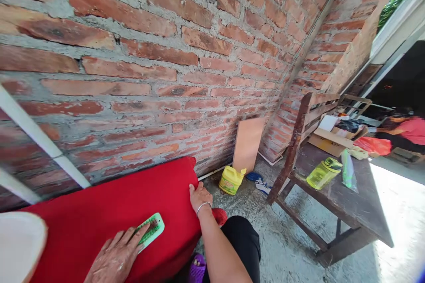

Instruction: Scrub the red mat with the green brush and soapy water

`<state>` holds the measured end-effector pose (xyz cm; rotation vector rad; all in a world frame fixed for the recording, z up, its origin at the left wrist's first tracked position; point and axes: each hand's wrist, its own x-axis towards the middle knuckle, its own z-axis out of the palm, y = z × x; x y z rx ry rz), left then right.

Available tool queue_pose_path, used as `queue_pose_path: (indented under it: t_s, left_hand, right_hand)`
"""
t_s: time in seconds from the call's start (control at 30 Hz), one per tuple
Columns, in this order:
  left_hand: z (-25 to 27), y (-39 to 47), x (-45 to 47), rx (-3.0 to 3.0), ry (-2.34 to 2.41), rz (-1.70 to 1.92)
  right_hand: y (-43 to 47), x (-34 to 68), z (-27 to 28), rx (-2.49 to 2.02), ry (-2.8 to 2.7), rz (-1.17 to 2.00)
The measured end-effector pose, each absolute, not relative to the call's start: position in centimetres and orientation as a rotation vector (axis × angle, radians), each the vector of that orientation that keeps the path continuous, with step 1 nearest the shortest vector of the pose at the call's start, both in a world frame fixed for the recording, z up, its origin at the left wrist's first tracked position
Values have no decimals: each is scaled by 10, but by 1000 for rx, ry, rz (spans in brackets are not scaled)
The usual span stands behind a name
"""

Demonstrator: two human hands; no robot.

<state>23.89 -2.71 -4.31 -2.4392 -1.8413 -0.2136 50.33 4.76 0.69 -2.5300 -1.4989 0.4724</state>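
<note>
A red cloth (pixel 133 199) is spread over a long surface along the brick wall. My left hand (pixel 116 252) is over a green scrubbing brush (pixel 154 229) on the cloth, its fingers laid across the brush. The brush's far end, pale-rimmed with a dark green middle and a hole, sticks out past the fingers; the rest is hidden under the hand. At the cloth's right end, my right hand (pixel 200 196), with a bracelet at the wrist, grips the cloth's edge, its fingers curled over it.
A white basin (pixel 21 245) stands at the left edge. On the floor are a yellow jug (pixel 231 180), a leaning board (pixel 247 146) and shoes (pixel 259 181). A wooden bench (pixel 352 203) holds a yellow-green bottle (pixel 323 173) and a cardboard box (pixel 328 141). Another person (pixel 410 130) sits far right.
</note>
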Motion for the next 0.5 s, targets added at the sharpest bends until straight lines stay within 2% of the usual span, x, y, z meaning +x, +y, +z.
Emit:
queue_pose_path:
  t_s: [0.2,0.37,0.5]
  left_hand:
    - [12,4,243,-2183,-2055,-47]
    - [2,-14,299,-2426,-1875,-51]
    - [-15,-48,292,-2703,-1510,-94]
  right_hand:
    - [53,509,9,-2520,-1558,632]
    - [55,510,10,-2525,-1582,682]
    - [55,511,8,-2527,-1575,707]
